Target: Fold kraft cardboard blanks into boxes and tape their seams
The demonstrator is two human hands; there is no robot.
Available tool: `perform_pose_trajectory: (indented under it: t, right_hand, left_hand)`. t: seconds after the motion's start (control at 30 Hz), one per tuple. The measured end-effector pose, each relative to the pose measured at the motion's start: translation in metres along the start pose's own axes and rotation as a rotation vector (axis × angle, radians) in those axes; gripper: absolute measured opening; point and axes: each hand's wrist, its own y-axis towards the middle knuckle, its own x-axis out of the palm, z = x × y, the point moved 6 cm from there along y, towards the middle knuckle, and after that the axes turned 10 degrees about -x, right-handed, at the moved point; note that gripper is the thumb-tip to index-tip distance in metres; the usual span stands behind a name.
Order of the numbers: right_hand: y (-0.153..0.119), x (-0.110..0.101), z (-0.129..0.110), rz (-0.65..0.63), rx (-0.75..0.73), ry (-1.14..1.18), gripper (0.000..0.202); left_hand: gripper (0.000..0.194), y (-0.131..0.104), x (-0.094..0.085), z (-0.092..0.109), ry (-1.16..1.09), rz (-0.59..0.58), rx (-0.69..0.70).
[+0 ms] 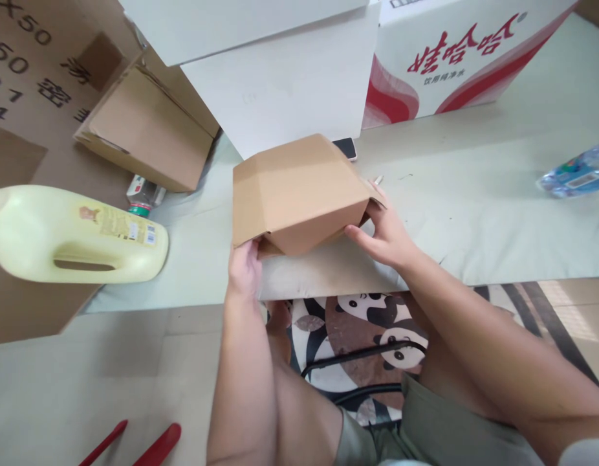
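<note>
Brown cardboard box (299, 194), folded, partly open at its ends, mid-frame over the pale cloth (464, 226), btwn both hands. L hand (244, 266) at lower L corner, fingers partly hidden under the flap, can't tell if apart or together. R hand (384, 230) at R end, thumb spread from the fingers, thumb on lower edge, fingers at the end flap, box clamped btwn them; some fingertips hidden. Black-faced device (347, 148) just behind box, partly covered. White box (290, 90) top ctr; red/white box w/ printed characters (440, 77) upper R. Clear bottle w/ blue label (578, 173) on its side, far R. Pale yellow jug (125, 236) lying at L, small bottle (144, 194) above it, brown carton (154, 123) upper L, big printed carton (32, 97) behind. Panda-print mat (348, 330) lower ctr, two red objects (158, 443) bottom L
</note>
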Motion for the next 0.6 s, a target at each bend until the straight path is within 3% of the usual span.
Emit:
perform_pose_trajectory:
  t: [0.07, 0.2, 0.3, 0.43, 0.6]
  right_hand:
    - [-0.002, -0.002, 0.0, 0.017, 0.05, 0.081, 0.046]
    - [-0.008, 0.0, 0.009, 0.056, 0.179, 0.21, 0.054]
    - [-0.014, 0.0, 0.019, 0.169, 0.276, 0.215, 0.068]
    - [-0.021, -0.014, 0.023, 0.391, 0.326, 0.113, 0.082]
    - [-0.029, -0.032, 0.022, 0.52, 0.384, 0.107, 0.049]
  left_hand:
    - [0.047, -0.001, -0.001, 0.004, -0.09, 0.02, -0.01]
    - [0.047, 0.0, -0.005, 0.015, 0.033, 0.082, 0.088]
    - [0.047, 0.001, -0.007, 0.019, 0.076, 0.128, 0.14]
    - [0.041, -0.002, -0.004, 0.022, 0.032, 0.085, 0.102]
    - [0.049, -0.01, -0.009, 0.026, -0.087, 0.038, -0.018]
